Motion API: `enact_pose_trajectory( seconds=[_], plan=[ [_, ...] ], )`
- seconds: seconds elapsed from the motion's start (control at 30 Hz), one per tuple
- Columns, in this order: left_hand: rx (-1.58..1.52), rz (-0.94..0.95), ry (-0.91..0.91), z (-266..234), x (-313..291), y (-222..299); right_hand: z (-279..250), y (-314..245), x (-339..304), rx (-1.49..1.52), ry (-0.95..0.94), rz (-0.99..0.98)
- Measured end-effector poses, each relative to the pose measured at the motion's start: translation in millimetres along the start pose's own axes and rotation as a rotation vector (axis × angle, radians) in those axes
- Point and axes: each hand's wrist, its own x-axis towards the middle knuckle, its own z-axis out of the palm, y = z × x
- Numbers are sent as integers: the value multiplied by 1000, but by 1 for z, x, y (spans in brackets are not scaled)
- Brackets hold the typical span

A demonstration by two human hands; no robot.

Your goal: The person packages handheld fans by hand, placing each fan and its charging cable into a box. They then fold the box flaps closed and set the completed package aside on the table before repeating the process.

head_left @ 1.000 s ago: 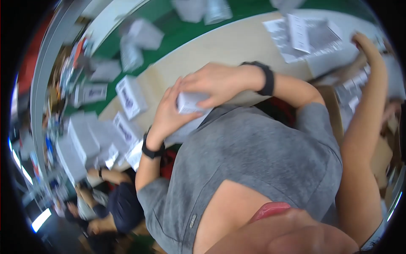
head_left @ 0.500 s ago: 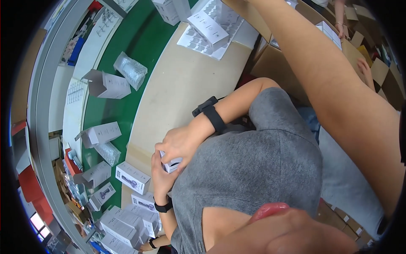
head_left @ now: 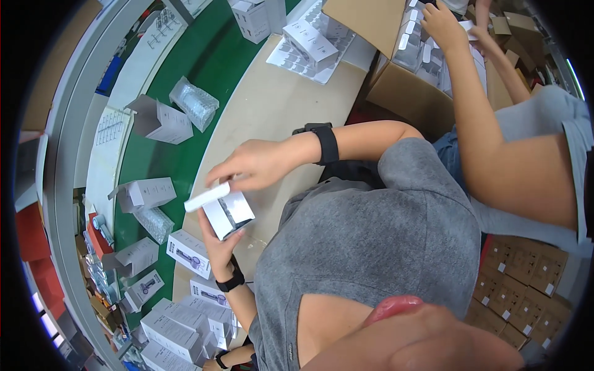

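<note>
Fingers (head_left: pixel 224 177) of the right hand (head_left: pixel 260 164) were bent down and closed lightly on the raised white flap of a small white box (head_left: pixel 230 213), thumb beneath and fingertips on top. The left hand (head_left: pixel 218 246) cupped the same box from below at 6 o'clock of it, its fingers curled narrowly round the underside and its thumb along the near edge.

The box sat at about 8 o'clock of the picture's centre, held in the air over the edge of a beige table (head_left: pixel 272 105), tilted, with its grey side panel turned toward the camera. Each wrist carried a black band.

A green conveyor belt (head_left: pixel 216 68) ran beside the table from 11 o'clock down to 8 o'clock. On it lay open white cartons (head_left: pixel 148 191) and bubble-wrap pouches (head_left: pixel 193 102), well apart from the hands. Closed white boxes (head_left: pixel 185 321) were stacked at 7 o'clock, near the left forearm.

At 1 o'clock stood a brown cardboard case (head_left: pixel 402 86) with its flaps open. A co-worker's hand (head_left: pixel 442 25) reached into it from the right; whether that hand held anything could not be told.
</note>
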Motion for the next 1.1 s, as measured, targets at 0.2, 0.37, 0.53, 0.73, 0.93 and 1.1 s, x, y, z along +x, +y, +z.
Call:
enact_pose_trajectory(
  seconds=[0.2, 0.37, 0.53, 0.73, 0.93, 1.1],
  plan=[
    [-118, 51, -24, -37, -17, -24, 71, 29, 24, 392, 20, 584],
    [539, -26, 146, -49, -45, -6, 105, 20, 35, 660, 99, 700],
    [139, -135, 290, -101, -81, -41, 153, 68, 25, -31, 356, 248],
    [168, 182, 528, -135, -123, -100, 242, -19, 8, -559, -29, -307],
    [465, 257, 571, -147, -161, -107, 310, -24, 14, -665, -240, -317],
    [579, 324, 637, -165, -184, -107, 301, -33, 12, -687, -380, -310]
  ],
)
